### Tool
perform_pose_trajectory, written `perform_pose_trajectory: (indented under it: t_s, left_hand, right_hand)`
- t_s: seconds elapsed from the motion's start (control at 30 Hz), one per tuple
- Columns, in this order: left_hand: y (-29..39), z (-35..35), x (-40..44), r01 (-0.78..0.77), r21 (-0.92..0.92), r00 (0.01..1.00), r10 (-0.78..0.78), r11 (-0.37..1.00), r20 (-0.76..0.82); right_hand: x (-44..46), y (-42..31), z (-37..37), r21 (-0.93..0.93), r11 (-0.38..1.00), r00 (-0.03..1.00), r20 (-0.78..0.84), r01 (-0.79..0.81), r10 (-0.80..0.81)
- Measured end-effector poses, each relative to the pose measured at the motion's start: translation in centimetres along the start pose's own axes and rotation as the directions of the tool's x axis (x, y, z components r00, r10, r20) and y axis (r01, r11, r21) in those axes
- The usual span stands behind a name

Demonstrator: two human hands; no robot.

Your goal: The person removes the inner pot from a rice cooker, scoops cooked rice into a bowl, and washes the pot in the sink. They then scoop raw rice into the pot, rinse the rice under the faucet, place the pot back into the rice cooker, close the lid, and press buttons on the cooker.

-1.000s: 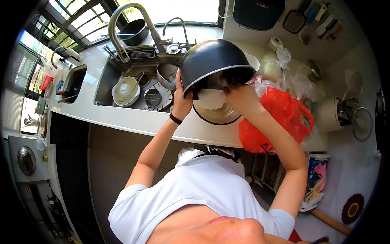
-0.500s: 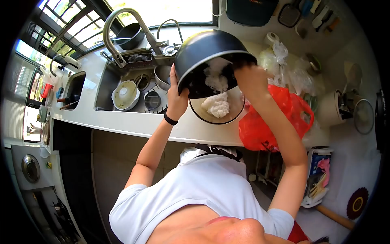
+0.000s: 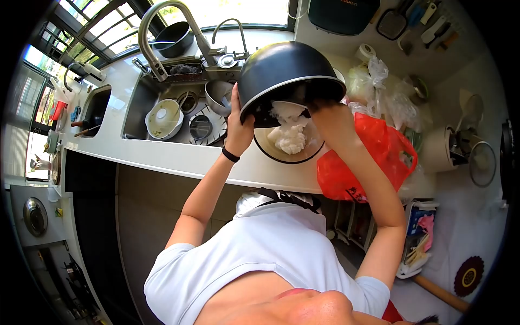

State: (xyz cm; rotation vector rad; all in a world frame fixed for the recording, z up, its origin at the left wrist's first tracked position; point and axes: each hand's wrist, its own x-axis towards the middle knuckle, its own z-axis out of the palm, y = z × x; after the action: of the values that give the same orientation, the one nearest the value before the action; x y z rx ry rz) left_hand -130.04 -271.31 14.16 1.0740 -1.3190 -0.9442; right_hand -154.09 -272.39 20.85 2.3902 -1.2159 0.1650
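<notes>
A black inner pot point(image 3: 287, 62) is tipped on its side over the counter, its mouth toward me. My left hand point(image 3: 239, 127) grips its left rim, thumb in front and fingers along the outer wall. My right hand point(image 3: 331, 122) reaches into the mouth at the right; its fingers look curled, but shadow hides what they hold. White cooked rice point(image 3: 287, 112) hangs at the pot's lower lip. More rice point(image 3: 291, 140) lies clumped in a round, clear-looking bowl point(image 3: 264, 147) with a dark rim, directly beneath.
Left of the pot, the sink point(image 3: 140, 116) holds a lidded white pot point(image 3: 164, 123) and a metal bowl point(image 3: 218, 96) under a tall faucet point(image 3: 146, 46). A red plastic bag point(image 3: 374, 157) sits close to my right forearm. Clear bags point(image 3: 401, 103) and a utensil holder point(image 3: 440, 149) stand farther right.
The pot's mouth has tipped slightly further down, and the rice at its lip now meets the rice in the bowl. My right hand has shifted a little lower inside the pot's mouth.
</notes>
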Motion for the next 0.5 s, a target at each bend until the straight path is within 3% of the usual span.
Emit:
perform_pose_trajectory:
  t_s: [0.07, 0.13, 0.2, 0.3, 0.4, 0.47, 0.5]
  left_hand:
    - [0.1, -0.2, 0.1, 0.077, -0.108, 0.997, -0.079, 0.991, -0.01]
    - [-0.5, -0.5, 0.6, 0.012, -0.11, 1.0, -0.014, 0.994, -0.024]
    - [-0.6, -0.6, 0.6, -0.013, -0.079, 1.0, 0.011, 0.997, -0.023]
    - [0.2, -0.4, 0.2, -0.025, 0.024, 0.999, 0.025, 0.999, -0.023]
    - [1.3, 0.2, -0.1, -0.071, 0.139, 0.997, 0.075, 0.988, -0.025]
    - [2.2, 0.6, -0.5, -0.073, 0.171, 0.996, 0.08, 0.983, -0.038]
    - [2.6, 0.7, -0.4, -0.158, 0.183, 0.983, 0.172, 0.97, -0.064]
  right_hand:
    - [-0.2, 0.0, -1.3, -0.039, 0.997, 0.998, -0.035, -0.061, 0.059]
    - [-0.3, 0.0, -2.1, -0.098, 0.988, 0.992, -0.047, -0.122, 0.118]
    - [-0.5, 0.3, -2.5, -0.182, 0.965, 0.982, -0.037, -0.187, 0.183]
    - [0.4, 0.6, -3.3, -0.216, 0.928, 0.945, -0.191, -0.303, 0.264]
    - [1.3, -0.3, -2.1, -0.357, 0.831, 0.904, -0.195, -0.427, 0.381]
    - [1.4, -0.2, -1.9, -0.248, 0.885, 0.919, -0.076, -0.393, 0.387]
    - [1.6, 0.1, -1.7, -0.19, 0.906, 0.924, -0.021, -0.378, 0.381]
